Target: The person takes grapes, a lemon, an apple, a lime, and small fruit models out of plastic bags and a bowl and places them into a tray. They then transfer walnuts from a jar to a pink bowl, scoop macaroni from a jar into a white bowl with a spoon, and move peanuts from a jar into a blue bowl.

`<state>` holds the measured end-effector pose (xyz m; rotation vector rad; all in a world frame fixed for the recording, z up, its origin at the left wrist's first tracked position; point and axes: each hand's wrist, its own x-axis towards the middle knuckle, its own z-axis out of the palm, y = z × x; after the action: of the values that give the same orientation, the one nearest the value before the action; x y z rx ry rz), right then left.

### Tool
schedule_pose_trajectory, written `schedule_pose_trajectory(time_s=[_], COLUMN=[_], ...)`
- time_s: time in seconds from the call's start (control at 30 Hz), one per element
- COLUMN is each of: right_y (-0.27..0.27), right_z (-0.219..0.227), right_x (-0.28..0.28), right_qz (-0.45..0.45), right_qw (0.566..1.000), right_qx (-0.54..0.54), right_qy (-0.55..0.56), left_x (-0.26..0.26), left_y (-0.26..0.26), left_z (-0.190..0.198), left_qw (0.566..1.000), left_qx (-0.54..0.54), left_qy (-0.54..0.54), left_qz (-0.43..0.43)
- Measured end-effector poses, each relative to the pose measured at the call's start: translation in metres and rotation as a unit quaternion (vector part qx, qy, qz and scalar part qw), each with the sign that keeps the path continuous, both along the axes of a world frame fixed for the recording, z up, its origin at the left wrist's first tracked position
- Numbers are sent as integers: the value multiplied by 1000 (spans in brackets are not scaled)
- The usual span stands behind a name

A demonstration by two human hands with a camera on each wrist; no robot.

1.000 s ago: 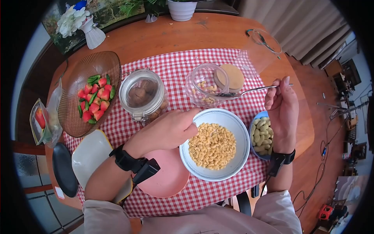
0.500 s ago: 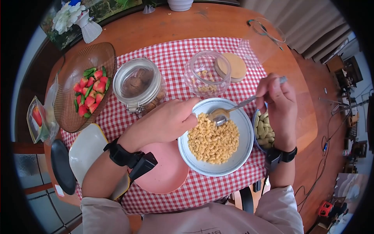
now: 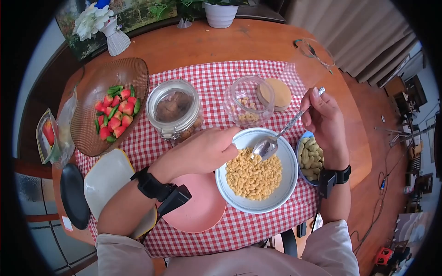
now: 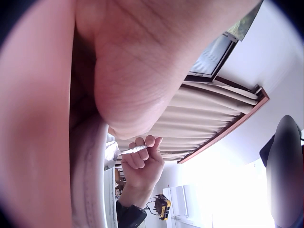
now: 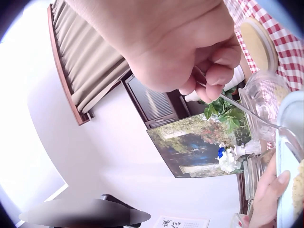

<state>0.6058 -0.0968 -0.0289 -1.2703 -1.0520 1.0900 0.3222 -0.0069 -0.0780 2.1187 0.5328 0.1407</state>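
Spoon (image 3: pixel 265 148) has shifted near and left since the first frame: its head was by the mouth of the glass jar (image 3: pixel 249 102) and is now over the white bowl (image 3: pixel 287 171). Left hand (image 3: pixel 195 152) remains at the bowl's far-left rim.

Right hand (image 3: pixel 328 124): pinches the spoon handle towards its end, fingers curled; it is raised to the right of the bowl, above and beside the peanuts (image 3: pixel 311 158). Spoon slants down from this hand to the left, head between the two hands. Contact between spoon tip and macaroni (image 3: pixel 254 177): cannot tell.

Left hand: pinches the bowl rim, thumb on the inner side as seen from the right wrist. Macaroni is heaped in the bowl, right of and nearer than this hand.

Surroundings: pink plate (image 3: pixel 198 207) near left of the bowl, below the left forearm. Glass jar on the far side, upright, a few macaroni inside; round lid (image 3: pixel 275 94) just right of it. Checked cloth (image 3: pixel 248 237) under these, on the wooden counter (image 3: pixel 258 41).
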Motion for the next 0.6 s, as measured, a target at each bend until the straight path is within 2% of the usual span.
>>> schedule_pose_trajectory(time_s=[0.1,0.17,0.27,0.3,0.37,0.47,0.6], right_y=[0,0,1,3,5,7,1], right_z=[-4,-7,-10,-9,-6,-6,-11], right_x=[4,9,12,10,3,-1,9], right_qz=[-20,1,-34,-35,-130,-173,-111], right_qw=[999,989,977,977,965,962,970], right_qx=[9,45,62,63,52,58,109], right_qy=[39,141,199,199,221,204,188], left_x=[1,2,2,2,2,2,2], left_y=[0,-1,-1,-1,-1,0,0], left_z=[6,12,8,6,3,5,6], left_qw=[1000,998,999,999,1000,1000,1000], left_qx=[2,-24,-17,-16,-17,-15,-28], left_qy=[1,49,30,30,-13,6,-2], left_qz=[6,5,9,7,5,2,7])
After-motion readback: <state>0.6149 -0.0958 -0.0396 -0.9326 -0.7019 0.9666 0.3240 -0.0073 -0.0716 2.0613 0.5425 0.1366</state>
